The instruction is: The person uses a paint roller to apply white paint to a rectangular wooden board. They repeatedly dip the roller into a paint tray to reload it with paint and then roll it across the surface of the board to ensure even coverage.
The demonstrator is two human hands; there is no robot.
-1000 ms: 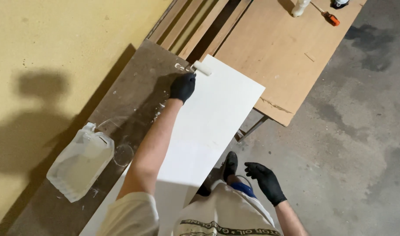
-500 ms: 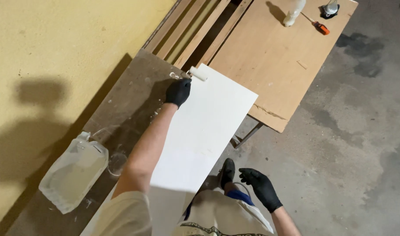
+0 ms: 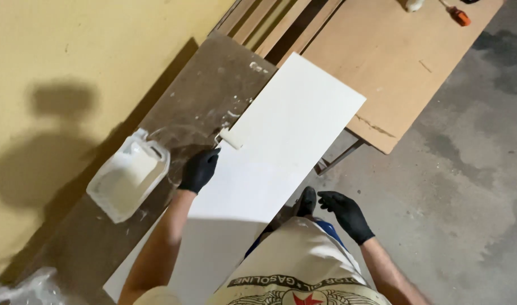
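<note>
White cotton at the bottom edge of the frame, a shirt with a printed band and a red star, not copied. Right hand in a black glove, low and right of centre, hanging off the work over the grey concrete floor, fingers loosely spread, holding nothing. Left hand also gloved in black, just left of centre, clenched around the handle of a small paint roller; handle itself hidden inside the fist.

Roller sleeve pale, resting at the left long edge of the white board, which runs diagonally from bottom centre up toward upper centre. Surface evenly white from near end to far corner; no bare patch or wet line to be made out, so coverage hard to judge. By the look of it, coating well along, with edge work at the left side in hand.

Left of the board, dark brown tabletop flecked with white spatter. On it, left of centre, a translucent plastic jug cut open as a tray, whitish liquid inside, no label visible. Crumpled clear plastic at the bottom left corner.

Farther off, upper right, a bare plywood sheet, with an orange-handled tool at the top edge. Yellow wall filling the upper left.
</note>
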